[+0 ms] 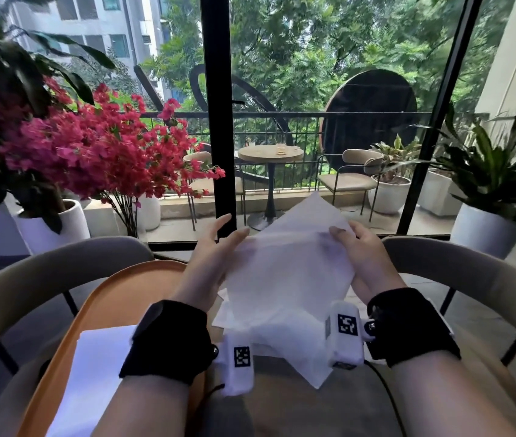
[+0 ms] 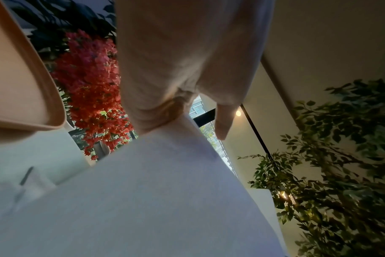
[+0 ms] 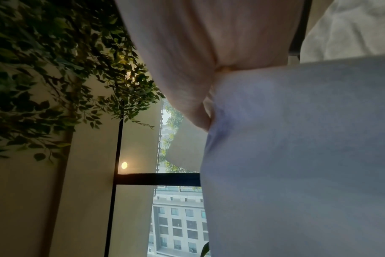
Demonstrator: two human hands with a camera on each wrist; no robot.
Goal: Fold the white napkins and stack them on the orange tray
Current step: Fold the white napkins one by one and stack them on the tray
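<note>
A white napkin [image 1: 288, 266] is held up in the air between my two hands, its far corner pointing up and away. My left hand [image 1: 215, 247] pinches its left edge with thumb on top; the other fingers stretch out. My right hand [image 1: 354, 244] pinches the right edge. In the left wrist view the napkin [image 2: 154, 200] fills the lower half under my left hand [image 2: 176, 97]. The right wrist view shows the napkin [image 3: 297, 156] beside my right hand [image 3: 200, 97]. An orange tray [image 1: 118, 294] lies at lower left with a folded white napkin [image 1: 99, 373] on it.
More loose white napkins [image 1: 285, 348] lie on the table below my hands. Two curved chair backs [image 1: 61, 266] stand across the table. Potted red flowers [image 1: 99, 146] and green plants [image 1: 496, 171] flank a black-framed window.
</note>
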